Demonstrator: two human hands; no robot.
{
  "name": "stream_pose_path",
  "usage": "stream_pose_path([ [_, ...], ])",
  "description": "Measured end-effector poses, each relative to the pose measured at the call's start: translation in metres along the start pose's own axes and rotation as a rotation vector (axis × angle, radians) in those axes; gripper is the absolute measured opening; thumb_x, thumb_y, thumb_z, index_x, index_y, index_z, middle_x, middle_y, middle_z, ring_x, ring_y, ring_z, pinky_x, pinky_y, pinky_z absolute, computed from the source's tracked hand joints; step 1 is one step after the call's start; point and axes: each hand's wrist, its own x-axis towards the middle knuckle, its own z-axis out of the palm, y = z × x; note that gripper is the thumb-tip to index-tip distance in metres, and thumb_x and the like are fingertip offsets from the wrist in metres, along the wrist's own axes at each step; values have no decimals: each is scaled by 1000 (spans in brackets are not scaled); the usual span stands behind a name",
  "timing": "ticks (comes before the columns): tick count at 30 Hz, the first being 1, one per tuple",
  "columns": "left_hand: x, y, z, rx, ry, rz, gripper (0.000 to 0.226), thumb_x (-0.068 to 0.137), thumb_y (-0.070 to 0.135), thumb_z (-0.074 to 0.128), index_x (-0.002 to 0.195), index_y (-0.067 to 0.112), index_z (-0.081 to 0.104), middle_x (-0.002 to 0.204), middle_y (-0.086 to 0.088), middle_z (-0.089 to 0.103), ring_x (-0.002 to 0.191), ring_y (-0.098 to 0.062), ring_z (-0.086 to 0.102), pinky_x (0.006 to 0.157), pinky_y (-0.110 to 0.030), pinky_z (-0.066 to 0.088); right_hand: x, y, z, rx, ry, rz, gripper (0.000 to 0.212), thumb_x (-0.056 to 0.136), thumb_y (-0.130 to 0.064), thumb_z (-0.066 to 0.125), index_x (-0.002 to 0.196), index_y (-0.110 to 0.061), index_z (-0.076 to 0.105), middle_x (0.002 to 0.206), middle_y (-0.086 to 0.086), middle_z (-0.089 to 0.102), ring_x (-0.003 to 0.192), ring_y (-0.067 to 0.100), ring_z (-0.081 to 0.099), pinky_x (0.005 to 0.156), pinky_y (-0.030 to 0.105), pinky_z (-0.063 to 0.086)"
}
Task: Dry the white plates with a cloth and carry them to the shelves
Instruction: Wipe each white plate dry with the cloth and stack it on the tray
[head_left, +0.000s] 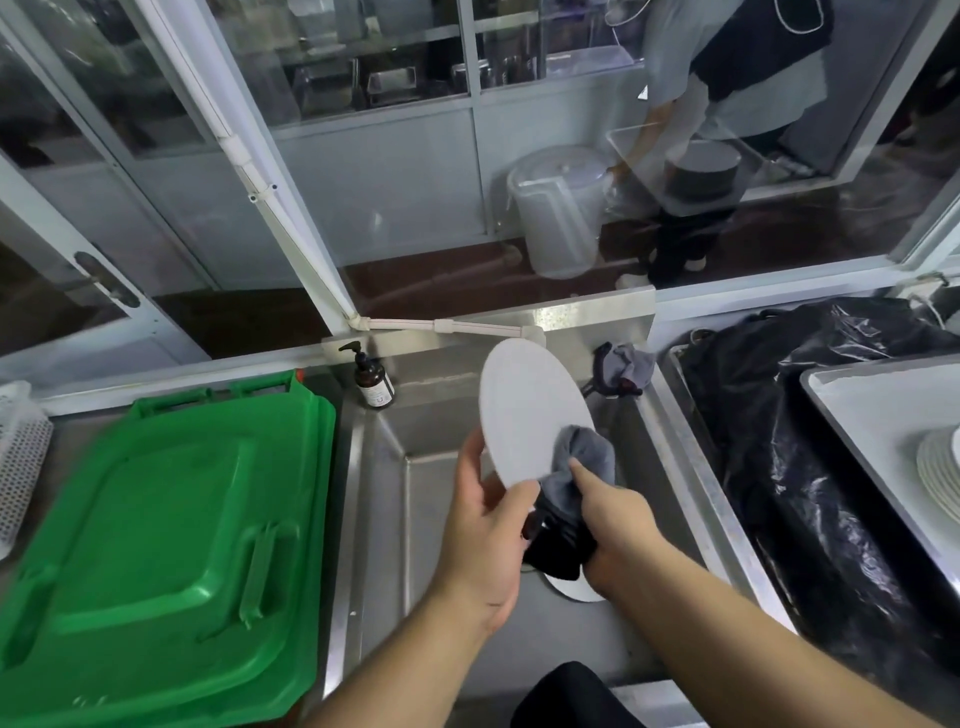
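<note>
Over the steel sink (395, 519), left hand (485, 535) is gripping a tilted white plate (535, 410); right hand (615, 525) is gripping a grey cloth (584, 457), hiding the plate's near edge

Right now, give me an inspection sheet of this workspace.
Surface: stainless steel sink basin, bare metal under the hands.
Job's things: round white plate held tilted over the basin; grey and black cloth pressed on its lower face; stack of white plates on the tray at right.
Clutter: green plastic bin lid, brown pump bottle, black plastic bag, spare grey cloth.
Hands: left hand grips the plate's edge; right hand grips the cloth.
Cables: nothing seen.
Surroundings: glass partition; another person beyond it.
</note>
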Motion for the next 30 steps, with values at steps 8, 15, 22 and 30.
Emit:
stream_pose_path([
  [8, 15, 25, -35, -78, 104, -60, 34, 77, 22, 70, 110, 30, 64, 103, -8, 80, 82, -21, 77, 62, -41, 62, 2, -23, -16, -166, -51, -167, 23, 92, -15, 80, 109, -2, 73, 94, 17, 81, 82, 33, 80, 75, 45, 66],
  [15, 24, 51, -51, -63, -21, -120, 32, 82, 19, 65, 110, 24, 80, 114, -18, 77, 90, -26, 76, 66, -39, 63, -3, -66, -20, -298, -196, -226, 11, 90, -11, 81, 98, -8, 74, 77, 8, 80, 61, 22, 77, 48, 27, 58],
  [22, 12, 24, -31, -111, -12, -63, 53, 81, 10, 68, 132, 21, 65, 114, -13, 78, 93, -24, 77, 71, -40, 64, 12, -42, -15, -136, 12, -145, 24, 85, -25, 87, 99, -14, 71, 95, 13, 80, 80, 36, 79, 73, 50, 66],
  [30, -5, 3, -7, -78, -19, 11, 61, 70, 8, 75, 123, 35, 61, 118, -9, 77, 97, -25, 75, 81, -46, 60, 7, -16, -11, -39, 48, -23, 34, 87, -34, 85, 105, -7, 73, 92, 14, 81, 79, 38, 79, 73, 52, 66],
])
